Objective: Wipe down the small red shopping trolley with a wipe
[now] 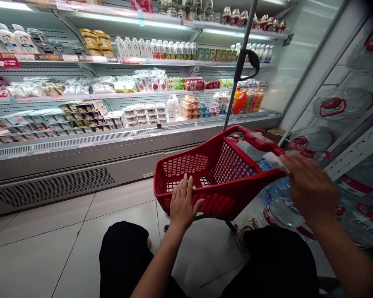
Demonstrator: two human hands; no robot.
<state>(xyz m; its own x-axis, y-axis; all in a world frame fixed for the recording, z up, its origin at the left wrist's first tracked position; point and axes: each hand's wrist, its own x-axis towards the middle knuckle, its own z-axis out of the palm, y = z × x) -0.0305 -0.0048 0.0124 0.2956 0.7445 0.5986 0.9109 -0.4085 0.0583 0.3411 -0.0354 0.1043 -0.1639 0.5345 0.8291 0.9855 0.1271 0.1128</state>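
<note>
A small red plastic shopping cart (226,203) with lattice walls stands in front of me, its basket showing nothing inside. My left hand (182,203) lies against the near rim of the basket, fingers stretched out and thumb apart. At the handle end on the right, my right hand (312,186) is slightly blurred and presses a crumpled white cloth or tissue (275,160) onto the red handle (261,141). Part of the cloth is hidden under the fingers. A thin grey pole (236,82) with a black loop rises from the cart's far side.
A refrigerated display case (136,140) with bottles, tubs and cartons runs along the back. Large clear water jugs (285,213) with red handles stand on the floor and a rack at the right. My dark-trousered knees (124,252) flank the cart above the tiled floor (40,248).
</note>
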